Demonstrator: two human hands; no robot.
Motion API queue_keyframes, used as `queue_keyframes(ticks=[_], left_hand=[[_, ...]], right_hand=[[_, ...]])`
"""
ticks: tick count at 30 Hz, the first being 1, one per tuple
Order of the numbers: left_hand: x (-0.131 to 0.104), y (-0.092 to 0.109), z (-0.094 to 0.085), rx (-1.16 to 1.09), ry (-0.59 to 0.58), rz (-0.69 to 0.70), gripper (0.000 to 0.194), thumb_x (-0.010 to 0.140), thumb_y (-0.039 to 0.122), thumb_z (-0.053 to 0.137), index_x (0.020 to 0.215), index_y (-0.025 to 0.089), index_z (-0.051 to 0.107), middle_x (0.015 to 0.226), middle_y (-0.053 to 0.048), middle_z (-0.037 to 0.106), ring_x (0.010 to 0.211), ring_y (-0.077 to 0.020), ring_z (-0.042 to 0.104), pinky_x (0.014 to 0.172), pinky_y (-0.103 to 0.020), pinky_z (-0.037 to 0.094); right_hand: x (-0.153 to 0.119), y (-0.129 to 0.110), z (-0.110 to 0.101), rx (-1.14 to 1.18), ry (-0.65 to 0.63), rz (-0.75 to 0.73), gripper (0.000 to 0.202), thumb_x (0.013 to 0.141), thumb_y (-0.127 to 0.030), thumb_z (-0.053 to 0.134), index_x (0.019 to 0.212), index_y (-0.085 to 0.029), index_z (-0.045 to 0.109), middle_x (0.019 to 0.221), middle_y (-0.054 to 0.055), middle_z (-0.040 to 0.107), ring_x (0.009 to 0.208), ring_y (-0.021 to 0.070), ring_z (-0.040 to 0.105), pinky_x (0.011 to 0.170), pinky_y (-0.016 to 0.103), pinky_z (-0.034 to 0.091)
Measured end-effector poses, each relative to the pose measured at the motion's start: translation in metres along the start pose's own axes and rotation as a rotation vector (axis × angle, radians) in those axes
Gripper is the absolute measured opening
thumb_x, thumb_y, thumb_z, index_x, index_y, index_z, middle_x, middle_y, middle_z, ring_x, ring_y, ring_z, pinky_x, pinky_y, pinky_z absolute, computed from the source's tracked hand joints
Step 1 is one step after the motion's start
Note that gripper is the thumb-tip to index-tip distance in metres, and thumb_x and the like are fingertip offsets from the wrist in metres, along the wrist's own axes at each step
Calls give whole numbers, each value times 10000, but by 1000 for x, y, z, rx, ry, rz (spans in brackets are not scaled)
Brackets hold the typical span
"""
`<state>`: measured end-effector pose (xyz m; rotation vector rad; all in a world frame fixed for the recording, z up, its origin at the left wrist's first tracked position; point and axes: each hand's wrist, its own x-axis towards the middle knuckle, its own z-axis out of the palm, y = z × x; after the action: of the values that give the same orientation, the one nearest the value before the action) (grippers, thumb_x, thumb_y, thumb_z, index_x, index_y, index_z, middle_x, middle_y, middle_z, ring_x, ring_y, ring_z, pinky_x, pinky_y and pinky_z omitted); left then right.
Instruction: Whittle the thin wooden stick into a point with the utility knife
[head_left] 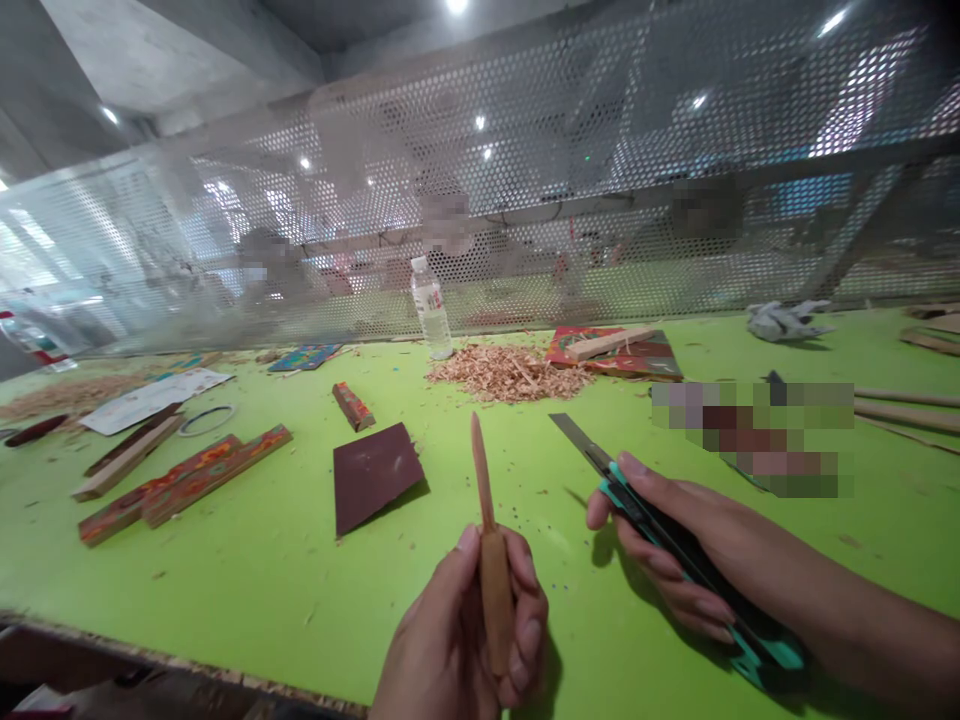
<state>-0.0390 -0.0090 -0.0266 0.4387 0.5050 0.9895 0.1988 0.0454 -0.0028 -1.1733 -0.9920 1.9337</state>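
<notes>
My left hand [480, 620] is closed around the thick handle of a carved wooden knife [491, 560], whose narrow blade points up and away from me. To its right, my right hand [675, 545] grips a black and green utility knife [660, 540] with its metal blade slid out toward the upper left. The two tools are apart, and the steel blade is not touching the wood. Just beyond the left hand lies a dark red-brown sheet of sandpaper [377, 475] on the green table [285, 590].
A heap of wood shavings [510, 373] lies beside a water bottle [430, 308] near the perforated metal screen [375, 220]. Painted wood strips [217, 475] and a white ring [206, 419] lie left. A painted board [667, 352] and crumpled paper [786, 321] are at the back right.
</notes>
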Motion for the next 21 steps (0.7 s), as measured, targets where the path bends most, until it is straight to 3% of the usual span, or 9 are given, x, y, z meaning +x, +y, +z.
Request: queue_keyframes(ticks=[7, 10, 13, 17, 21], left_hand=[[1, 3, 9, -72, -81, 61, 342, 1027, 474, 752, 1004, 138, 809, 768, -37, 767, 626, -131, 731, 533, -182, 537], [-1, 6, 17, -107, -42, 76, 255, 1036, 385, 763, 1006, 138, 820, 889, -71, 827, 856, -214, 831, 752, -280, 669], [-2, 9, 23, -143, 37, 101, 295, 1112, 330, 647, 995, 128, 828, 981, -101, 861, 992, -242, 850, 958, -357, 673], [-3, 9, 23, -157, 38, 105, 432, 1174, 314, 484, 1012, 122, 836, 1018, -121, 876, 1021, -248, 859, 971, -362, 679], [-3, 8, 24, -140, 54, 117, 467, 1181, 302, 447, 1000, 124, 840, 1005, -116, 878, 1004, -242, 862, 946, -356, 692]], right_hand=[[0, 0, 0, -4, 7, 1, 454, 1102, -620, 545, 976, -212, 698, 570, -80, 482, 355, 51, 271, 307, 131, 386], [-2, -1, 0, -4, 16, 18, 480, 1094, -629, 554, 899, -211, 688, 551, -75, 474, 349, 52, 280, 305, 131, 392], [-2, -2, 2, 1, 9, 15, 489, 1094, -619, 551, 903, -203, 723, 545, -75, 464, 341, 47, 280, 296, 126, 384], [-3, -3, 2, 11, -2, -8, 483, 1064, -639, 600, 938, -200, 760, 543, -76, 469, 342, 43, 292, 296, 127, 394], [-3, -2, -1, 14, -15, 0, 500, 1028, -678, 643, 948, -200, 769, 550, -75, 479, 350, 43, 308, 305, 130, 402]])
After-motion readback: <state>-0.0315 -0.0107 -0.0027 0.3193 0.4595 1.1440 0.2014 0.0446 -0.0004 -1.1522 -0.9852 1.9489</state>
